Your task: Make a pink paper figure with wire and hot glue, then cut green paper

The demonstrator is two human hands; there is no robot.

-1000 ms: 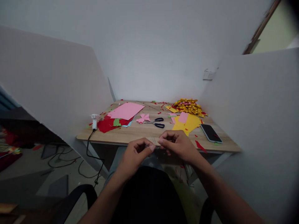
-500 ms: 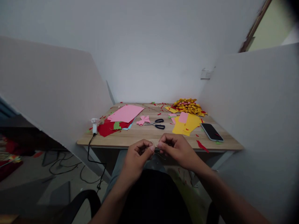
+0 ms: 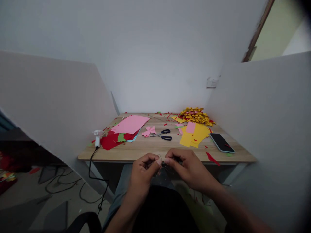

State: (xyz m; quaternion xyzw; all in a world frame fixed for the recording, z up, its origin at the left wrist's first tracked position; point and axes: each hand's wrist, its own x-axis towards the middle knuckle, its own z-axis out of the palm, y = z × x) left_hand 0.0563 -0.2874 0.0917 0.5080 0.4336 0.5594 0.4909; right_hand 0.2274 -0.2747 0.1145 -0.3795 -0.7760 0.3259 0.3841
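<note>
Both: left hand [image 3: 143, 168] & right hand [image 3: 188, 166] pinch tiny item [image 3: 162, 160], fingertips touching.

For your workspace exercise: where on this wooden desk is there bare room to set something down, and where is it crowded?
Bare wood runs along the near edge of the desk, in front of the scissors and between the red paper and yellow sheets. The left side under the pink sheet, and the back right around the folded paper pile and phone, are crowded.

Dim, soft light, perhaps from the upper right; wide-angle bending and dark corners at the edges.
</note>
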